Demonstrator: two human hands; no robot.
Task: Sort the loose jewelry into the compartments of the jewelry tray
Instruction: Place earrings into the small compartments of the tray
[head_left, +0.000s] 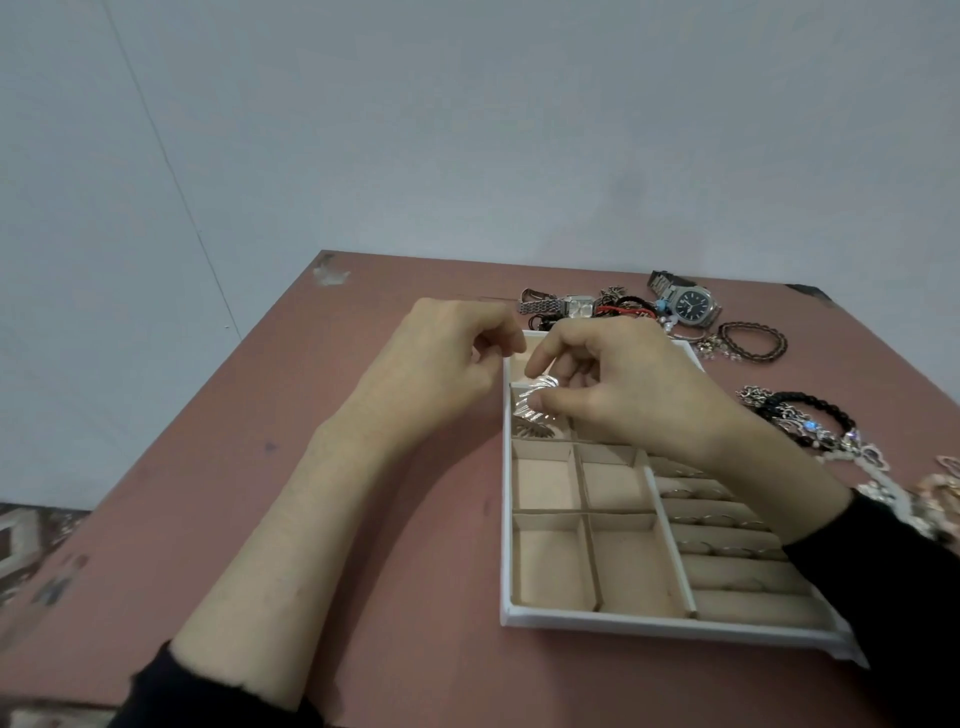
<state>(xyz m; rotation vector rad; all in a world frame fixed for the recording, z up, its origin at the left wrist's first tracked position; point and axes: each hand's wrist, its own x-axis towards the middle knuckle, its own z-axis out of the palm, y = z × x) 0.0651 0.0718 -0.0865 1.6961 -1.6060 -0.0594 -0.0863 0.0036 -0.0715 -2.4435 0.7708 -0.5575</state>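
Observation:
A white jewelry tray (506, 571) with beige compartments lies on the pink table. My right hand (628, 384) pinches a silver ridged bangle (530, 402) over a compartment near the tray's far left corner. My left hand (441, 364) hovers at the tray's far left edge, its fingers curled near the bangle; whether they touch it is hidden. Several rings (706, 519) sit in the padded ring rows on the tray's right side. Loose jewelry lies beyond the tray: a silver watch with a dark dial (688, 303), a square-faced watch (563, 306), and a dark braided bracelet (753, 340).
A black beaded bracelet and silver chains (810, 421) lie to the right of the tray. More pieces sit at the frame's right edge (935, 493). The table's left edge (208, 493) runs diagonally, with patterned floor below it. A pale wall stands behind.

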